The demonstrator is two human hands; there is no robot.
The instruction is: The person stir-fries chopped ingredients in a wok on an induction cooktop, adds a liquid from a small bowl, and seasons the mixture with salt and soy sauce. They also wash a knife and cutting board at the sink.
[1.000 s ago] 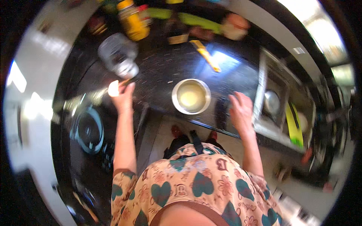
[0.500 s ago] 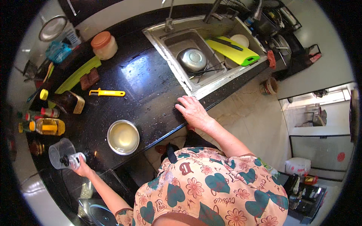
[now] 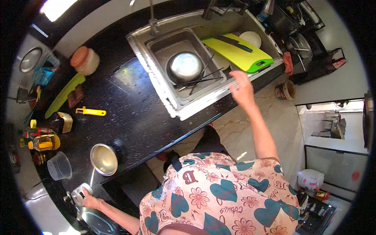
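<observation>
At the lower left, my left hand [image 3: 92,201] is closed around a small white bottle-like container [image 3: 81,192] with a dark end pointing left. What it holds, if anything, cannot be made out. A clear plastic tub [image 3: 60,166] and a steel bowl [image 3: 104,159] with pale contents stand just beyond it on the black counter. My right hand [image 3: 243,91] hovers with nothing in it by the sink's front rim, fingers apart. Just past its fingertips lies a lime-green cutting board [image 3: 239,55] with a dark-handled knife [image 3: 231,42] on it.
The double sink [image 3: 178,111] holds an upturned steel pot [image 3: 186,66] and dark thin sticks. A yellow peeler [image 3: 92,111], a lidded jar [image 3: 85,60], a long green vegetable [image 3: 64,96] and oil bottles [image 3: 45,142] sit on the counter's left. A bucket [image 3: 285,91] stands on the floor.
My right hand has lifted off the counter edge and moved right toward the cutting board. My left hand has carried the white container away from the tub, nearer to me. The view has shifted.
</observation>
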